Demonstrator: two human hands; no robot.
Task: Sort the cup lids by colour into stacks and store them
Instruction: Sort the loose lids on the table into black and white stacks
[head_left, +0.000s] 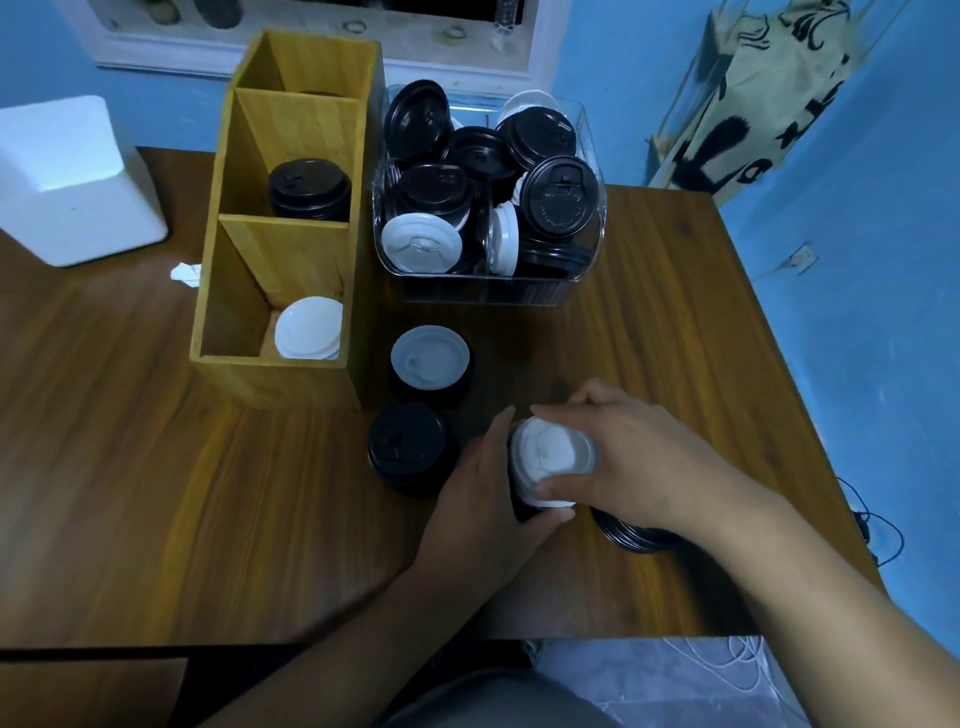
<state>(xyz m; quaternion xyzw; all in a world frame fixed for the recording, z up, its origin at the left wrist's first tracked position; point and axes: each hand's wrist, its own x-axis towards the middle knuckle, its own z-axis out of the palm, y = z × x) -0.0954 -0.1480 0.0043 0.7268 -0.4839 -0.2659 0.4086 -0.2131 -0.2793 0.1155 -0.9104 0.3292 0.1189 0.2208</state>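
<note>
Both hands hold a short stack of lids (550, 460) with a white lid on top, near the table's front. My left hand (485, 499) grips its left side and base; my right hand (634, 462) pinches the white top lid from the right. A black stack (408, 447) stands just left of it. Behind that is a dark stack topped by a white lid (430, 358). Black lids (636, 535) lie partly hidden under my right wrist. A clear bin (491, 291) at the back holds several mixed black and white lids.
A wooden three-compartment box (280, 374) stands left of the bin, with white lids (309, 328) in the near section and black lids (309, 188) in the middle one. A white foam block (67, 182) sits at the far left. The table edge (810, 395) runs along the right.
</note>
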